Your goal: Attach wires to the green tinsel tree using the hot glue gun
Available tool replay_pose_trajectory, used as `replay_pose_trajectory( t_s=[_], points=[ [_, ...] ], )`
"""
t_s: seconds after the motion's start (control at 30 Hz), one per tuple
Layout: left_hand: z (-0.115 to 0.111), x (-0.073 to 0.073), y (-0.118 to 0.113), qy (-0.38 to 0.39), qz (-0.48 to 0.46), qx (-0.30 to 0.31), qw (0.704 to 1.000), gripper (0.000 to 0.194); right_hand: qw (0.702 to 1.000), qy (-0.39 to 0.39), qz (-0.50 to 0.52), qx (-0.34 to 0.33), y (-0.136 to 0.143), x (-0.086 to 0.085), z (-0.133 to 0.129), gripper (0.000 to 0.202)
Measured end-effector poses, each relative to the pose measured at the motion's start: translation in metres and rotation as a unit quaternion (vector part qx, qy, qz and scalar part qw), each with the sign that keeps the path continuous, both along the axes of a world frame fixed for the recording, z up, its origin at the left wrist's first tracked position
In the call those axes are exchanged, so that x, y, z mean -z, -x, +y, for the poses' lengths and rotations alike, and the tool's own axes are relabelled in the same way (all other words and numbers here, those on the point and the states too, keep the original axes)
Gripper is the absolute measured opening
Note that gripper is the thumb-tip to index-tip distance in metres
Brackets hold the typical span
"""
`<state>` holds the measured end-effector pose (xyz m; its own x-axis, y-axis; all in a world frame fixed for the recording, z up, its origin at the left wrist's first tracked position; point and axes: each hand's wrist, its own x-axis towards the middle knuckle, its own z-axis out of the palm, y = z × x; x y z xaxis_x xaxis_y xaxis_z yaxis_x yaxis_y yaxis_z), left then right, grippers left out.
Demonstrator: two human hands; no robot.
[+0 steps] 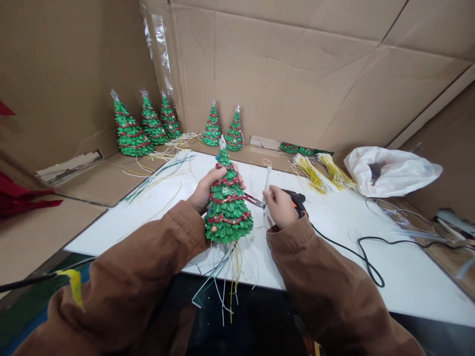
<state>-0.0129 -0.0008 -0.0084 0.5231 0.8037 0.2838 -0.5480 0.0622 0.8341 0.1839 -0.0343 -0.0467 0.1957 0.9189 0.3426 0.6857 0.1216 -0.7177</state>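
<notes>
My left hand point(206, 190) is closed around a small green Christmas tree point(227, 207) with red garlands and a clear star top. The tree stands upright above the front of the white board, and loose white, yellow and green wires point(222, 274) dangle from its base. Just to its right, my right hand point(281, 206) has its fingers curled on a whitish stick point(267, 180) that looks like a glue stick. Red-handled pliers point(254, 200) lie between the hands, partly hidden by the tree. A black and orange glue gun point(298, 199) shows beyond my right hand.
Several similar trees point(133, 131) stand along the cardboard walls. Yellow-white wire bundles point(315, 174) and a white plastic bag point(397, 173) lie at the back right. A black cable point(365, 257) crosses the white board point(334, 277). Loose green wires point(159, 175) lie at left.
</notes>
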Motion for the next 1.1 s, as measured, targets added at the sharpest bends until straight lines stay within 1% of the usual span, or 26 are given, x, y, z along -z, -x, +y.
replay_pose_trajectory(
  t_s=[0.03,0.07,0.1,0.13,0.17,0.2,0.23,0.27,0.3,0.33,0.37,0.4,0.43,0.5,0.57,0.6,0.67,0.73,0.87,0.93,1.1],
  points=[
    [0.000,0.000,0.001,0.002,-0.016,0.008,1.000,0.031,1.000,-0.004,-0.013,0.014,0.000,0.001,0.001,0.031],
    [-0.001,-0.001,0.002,0.004,-0.030,0.012,0.999,0.032,1.000,-0.019,-0.004,0.011,0.001,0.000,0.000,0.038],
    [-0.001,-0.001,0.003,0.005,-0.043,0.012,0.999,0.032,0.999,-0.034,0.029,-0.018,0.005,-0.001,-0.003,0.046],
    [-0.002,-0.002,0.003,0.005,-0.053,0.010,0.999,0.032,0.994,-0.036,0.077,-0.074,0.009,-0.003,-0.006,0.054],
    [-0.002,-0.002,0.004,0.007,-0.062,0.007,0.998,0.032,0.979,-0.019,0.133,-0.155,0.014,-0.006,-0.010,0.060],
    [-0.003,-0.002,0.004,0.010,-0.069,0.002,0.998,0.033,0.949,0.019,0.189,-0.253,0.020,-0.009,-0.015,0.064],
    [-0.004,-0.003,0.004,0.015,-0.072,-0.003,0.997,0.033,0.909,0.063,0.230,-0.341,0.026,-0.012,-0.020,0.067],
    [-0.005,-0.004,0.004,0.019,-0.071,-0.007,0.997,0.034,0.872,0.093,0.254,-0.407,0.031,-0.014,-0.025,0.068],
    [-0.006,-0.005,0.003,0.023,-0.064,-0.012,0.998,0.034,0.842,0.114,0.270,-0.453,0.036,-0.016,-0.029,0.069],
    [-0.007,-0.006,0.002,0.026,-0.054,-0.020,0.998,0.035,0.825,0.123,0.280,-0.476,0.040,-0.016,-0.032,0.069],
    [-0.009,-0.007,0.001,0.027,-0.042,-0.032,0.998,0.036,0.820,0.121,0.288,-0.480,0.043,-0.016,-0.034,0.070],
    [-0.010,-0.009,0.000,0.026,-0.031,-0.048,0.998,0.037,0.826,0.112,0.293,-0.469,0.044,-0.015,-0.036,0.071],
    [-0.010,-0.011,-0.001,0.024,-0.021,-0.065,0.997,0.040,0.840,0.098,0.293,-0.446,0.045,-0.013,-0.037,0.073],
    [-0.009,-0.012,-0.002,0.019,-0.001,-0.093,0.995,0.045,0.884,0.058,0.272,-0.375,0.045,-0.010,-0.038,0.079],
    [-0.005,-0.011,-0.002,0.018,0.024,-0.108,0.994,0.048,0.932,0.011,0.229,-0.281,0.043,-0.008,-0.037,0.085],
    [-0.003,-0.010,-0.002,0.019,0.033,-0.114,0.993,0.048,0.951,-0.014,0.204,-0.232,0.043,-0.007,-0.037,0.087],
    [0.002,-0.007,-0.002,0.018,0.040,-0.124,0.991,0.048,0.974,-0.057,0.157,-0.153,0.042,-0.006,-0.037,0.088],
    [0.004,-0.004,-0.003,0.012,0.041,-0.118,0.992,0.047,0.982,-0.081,0.124,-0.115,0.041,-0.006,-0.036,0.087],
    [0.004,-0.001,-0.007,0.007,0.042,-0.083,0.996,0.052,0.986,-0.079,0.107,-0.102,0.043,-0.004,-0.035,0.085],
    [0.004,0.000,-0.008,0.001,0.050,-0.081,0.995,0.053,0.986,-0.066,0.109,-0.108,0.044,-0.001,-0.033,0.085],
    [0.006,0.005,-0.007,-0.027,0.099,-0.111,0.988,0.048,0.969,-0.002,0.167,-0.182,0.043,0.011,-0.025,0.085]
  ],
)
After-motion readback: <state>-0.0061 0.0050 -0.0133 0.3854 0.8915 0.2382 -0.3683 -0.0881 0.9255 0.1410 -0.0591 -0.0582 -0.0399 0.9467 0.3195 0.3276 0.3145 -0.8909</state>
